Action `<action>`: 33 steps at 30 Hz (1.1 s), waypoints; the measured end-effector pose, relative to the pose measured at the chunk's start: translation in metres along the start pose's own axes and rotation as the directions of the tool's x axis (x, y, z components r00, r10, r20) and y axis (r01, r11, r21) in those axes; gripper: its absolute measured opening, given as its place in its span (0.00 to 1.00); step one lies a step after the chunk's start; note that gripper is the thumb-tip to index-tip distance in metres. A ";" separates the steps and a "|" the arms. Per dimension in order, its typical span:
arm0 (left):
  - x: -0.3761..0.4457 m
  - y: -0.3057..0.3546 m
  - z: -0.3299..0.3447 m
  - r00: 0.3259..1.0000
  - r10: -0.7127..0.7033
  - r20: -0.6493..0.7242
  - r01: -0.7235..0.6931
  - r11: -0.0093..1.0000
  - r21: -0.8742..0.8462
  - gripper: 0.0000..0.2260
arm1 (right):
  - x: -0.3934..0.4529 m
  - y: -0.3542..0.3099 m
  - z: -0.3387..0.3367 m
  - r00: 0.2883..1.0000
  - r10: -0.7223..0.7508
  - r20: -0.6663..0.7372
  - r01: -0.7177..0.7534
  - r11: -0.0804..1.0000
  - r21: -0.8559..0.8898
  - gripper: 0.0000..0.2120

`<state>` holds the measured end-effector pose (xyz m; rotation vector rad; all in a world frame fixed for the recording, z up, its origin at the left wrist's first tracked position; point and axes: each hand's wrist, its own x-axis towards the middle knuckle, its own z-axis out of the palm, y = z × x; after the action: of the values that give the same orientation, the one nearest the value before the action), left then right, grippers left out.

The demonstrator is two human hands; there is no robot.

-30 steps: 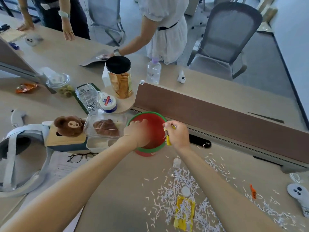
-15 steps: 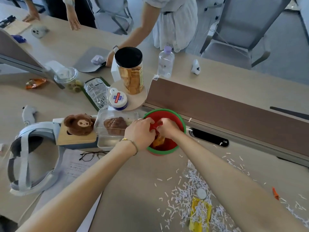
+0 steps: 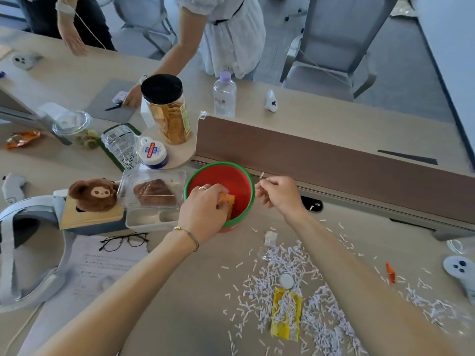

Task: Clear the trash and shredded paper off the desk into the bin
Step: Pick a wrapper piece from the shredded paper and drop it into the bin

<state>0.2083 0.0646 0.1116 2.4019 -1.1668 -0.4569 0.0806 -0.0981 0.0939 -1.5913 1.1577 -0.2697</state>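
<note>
Pinched around an orange wrapper, our left hand reaches over the near rim of the bin, its grip holding the wrapper just inside the red interior; half a second ago both our hands were bunched together in there. Our right hand has since pulled out to the right of the bin and now sits beside its rim, fingertips narrowed on what looks like a thin shred of paper, though it is too small for us to be sure. On the tabletop to the right, the shredded paper lies scattered where it was, partly burying a yellow packet and touching a small white cap. Farther right, a small orange scrap lies apart. Our left fingers hide most of the wrapper, and what else lies in the bin is hard to make out.
</note>
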 end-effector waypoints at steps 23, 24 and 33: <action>0.005 -0.004 0.009 0.996 -0.028 -0.086 0.038 0.993 0.111 0.14 | 0.084 0.035 0.038 0.854 0.521 0.001 -0.394 0.644 0.656 0.06; 0.006 -0.005 0.009 0.996 -0.033 -0.084 0.042 0.993 0.107 0.14 | 0.077 0.030 0.035 0.869 0.494 -0.022 -0.366 0.674 0.642 0.06; 0.004 -0.018 0.001 0.997 -0.012 -0.078 0.019 0.995 0.095 0.13 | 0.012 -0.010 0.025 0.926 -0.354 -0.134 0.339 0.933 -0.122 0.08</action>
<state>0.2218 0.0709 0.1010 2.4880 -1.1616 -0.3170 0.1092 -0.0923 0.0884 -1.8874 1.0097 -0.5850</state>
